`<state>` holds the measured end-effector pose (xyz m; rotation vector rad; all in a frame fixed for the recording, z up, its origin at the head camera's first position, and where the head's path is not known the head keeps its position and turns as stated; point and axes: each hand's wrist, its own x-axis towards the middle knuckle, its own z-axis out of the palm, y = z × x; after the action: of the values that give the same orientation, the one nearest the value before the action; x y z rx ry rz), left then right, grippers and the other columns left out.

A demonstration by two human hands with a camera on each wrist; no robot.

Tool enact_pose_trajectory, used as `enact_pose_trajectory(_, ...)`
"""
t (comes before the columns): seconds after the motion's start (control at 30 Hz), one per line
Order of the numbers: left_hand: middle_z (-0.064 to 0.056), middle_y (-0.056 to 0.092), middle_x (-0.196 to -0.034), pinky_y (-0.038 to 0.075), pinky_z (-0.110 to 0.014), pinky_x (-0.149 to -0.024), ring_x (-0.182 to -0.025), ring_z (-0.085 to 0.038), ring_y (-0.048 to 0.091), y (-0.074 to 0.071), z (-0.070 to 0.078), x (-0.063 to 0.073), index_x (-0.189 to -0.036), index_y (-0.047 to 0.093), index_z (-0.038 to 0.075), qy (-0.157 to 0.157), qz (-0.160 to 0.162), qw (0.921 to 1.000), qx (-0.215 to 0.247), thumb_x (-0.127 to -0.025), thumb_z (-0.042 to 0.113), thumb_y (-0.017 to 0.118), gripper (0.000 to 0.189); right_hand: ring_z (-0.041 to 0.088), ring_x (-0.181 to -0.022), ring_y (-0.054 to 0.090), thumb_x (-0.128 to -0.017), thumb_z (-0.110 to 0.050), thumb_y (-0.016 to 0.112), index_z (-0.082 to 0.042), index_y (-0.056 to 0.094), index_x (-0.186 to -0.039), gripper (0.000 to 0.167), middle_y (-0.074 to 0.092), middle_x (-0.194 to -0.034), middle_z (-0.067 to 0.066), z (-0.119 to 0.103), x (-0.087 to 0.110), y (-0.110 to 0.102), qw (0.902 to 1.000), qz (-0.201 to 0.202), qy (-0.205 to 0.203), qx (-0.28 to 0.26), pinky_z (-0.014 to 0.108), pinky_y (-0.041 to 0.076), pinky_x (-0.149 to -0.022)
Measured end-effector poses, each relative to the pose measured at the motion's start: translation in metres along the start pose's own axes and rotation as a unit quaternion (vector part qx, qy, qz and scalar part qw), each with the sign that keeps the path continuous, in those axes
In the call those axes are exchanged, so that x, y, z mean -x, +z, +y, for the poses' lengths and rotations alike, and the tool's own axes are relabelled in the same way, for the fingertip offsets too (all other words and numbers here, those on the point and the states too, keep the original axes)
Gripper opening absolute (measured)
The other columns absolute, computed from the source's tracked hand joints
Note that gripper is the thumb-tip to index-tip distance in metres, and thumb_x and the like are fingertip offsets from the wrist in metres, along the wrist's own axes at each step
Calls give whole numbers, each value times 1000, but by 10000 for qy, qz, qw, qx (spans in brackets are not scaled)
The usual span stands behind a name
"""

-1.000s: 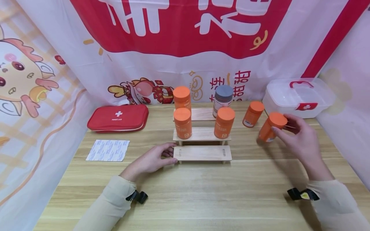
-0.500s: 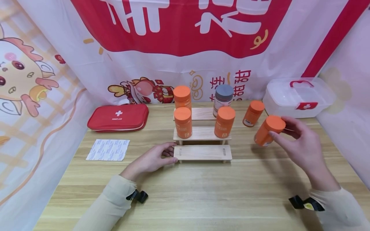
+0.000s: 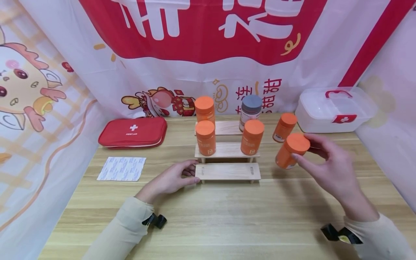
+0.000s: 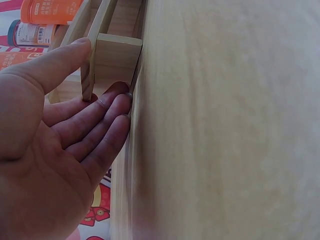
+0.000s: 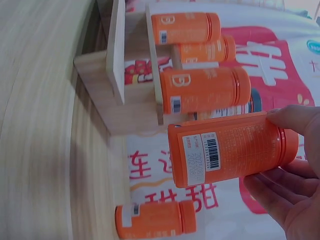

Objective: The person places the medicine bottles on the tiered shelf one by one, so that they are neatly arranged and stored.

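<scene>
My right hand (image 3: 336,169) grips an orange bottle (image 3: 287,155) by its upper part, tilted above the table. The right wrist view shows that bottle's barcode label (image 5: 212,152), with my thumb near its neck and fingers opposite. My left hand (image 3: 170,178) holds the left end of the lowest step (image 3: 227,172) of a wooden tiered shelf, thumb at the front corner and fingers reaching beneath the board (image 4: 89,75). Two orange bottles stand on the middle tier (image 3: 224,151). On the top tier (image 3: 227,128) are another orange bottle (image 3: 205,110) and a grey-lidded bottle (image 3: 250,112).
Between the shelf and a clear plastic first-aid box (image 3: 336,110) stands one more orange bottle (image 3: 285,127). A red first-aid pouch (image 3: 132,132) and a white printed packet (image 3: 121,168) lie on the left of the table (image 3: 227,224). Printed cloth hangs behind.
My right hand has lifted the orange bottle and carried it left and nearer to me, towards the shelf. The left hand stays at the lowest step.
</scene>
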<state>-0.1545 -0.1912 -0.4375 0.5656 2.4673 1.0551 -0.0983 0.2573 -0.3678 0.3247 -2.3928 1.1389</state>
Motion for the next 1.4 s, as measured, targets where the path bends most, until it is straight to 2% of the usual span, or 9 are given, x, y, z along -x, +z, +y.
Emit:
enact_pose_trajectory(0.33, -4, 73, -123, 57, -45, -105, -115, -18, 67, -1, -2, 1, -154, 55, 6, -47, 13, 10000, -13, -102, 33, 77, 63, -13, -112, 64, -71, 12, 95, -2, 68, -140, 75, 75, -129, 16, -24, -1, 13, 9974, -204, -652, -224, 3, 49, -97)
enact_pose_trajectory(0.6, -5, 72, -124, 57, -47, -107, -116, -20, 68, -2, -1, 1, -154, 55, 5, -58, 23, 10000, 24, -102, 32, 77, 63, -13, -114, 63, -73, 8, 95, -2, 68, -140, 73, 75, -130, 14, -39, -5, 29, 9935, -560, -961, -262, 5, 51, -98)
enact_pose_trajectory(0.8, -5, 72, -124, 56, -47, -107, -116, -20, 68, -1, -1, 2, -155, 54, 6, -112, 22, 9999, 22, -102, 34, 78, 64, -8, -117, 66, -75, 7, 95, -1, 68, -138, 69, 74, -129, 13, -46, -6, 47, 9874, -883, -1166, -606, 10, 55, -98)
enact_pose_trajectory(1.13, -5, 73, -125, 57, -47, -108, -118, -20, 68, -1, -1, 2, -156, 53, 6, -67, 19, 10000, 26, -102, 34, 77, 66, 23, -115, 74, -77, 1, 95, -2, 67, -138, 67, 74, -131, 13, -59, -8, 77, 9806, -1131, -1330, -893, 15, 58, -98)
enact_pose_trajectory(1.2, -5, 73, -126, 56, -48, -108, -118, -20, 68, -1, -1, 2, -156, 53, 6, -82, 12, 10000, 14, -102, 34, 77, 66, 24, -114, 74, -78, 0, 95, -2, 67, -138, 66, 75, -131, 12, -61, -9, 82, 9800, -1182, -1332, -887, 16, 59, -97)
enact_pose_trajectory(1.4, -6, 73, -126, 56, -47, -109, -119, -20, 69, -2, 1, 1, -156, 53, 5, -30, -8, 10000, -22, -102, 33, 78, 66, 23, -111, 76, -82, -7, 95, -2, 66, -138, 64, 74, -130, 11, -65, -11, 94, 9799, -1310, -1243, -842, 32, 65, -92)
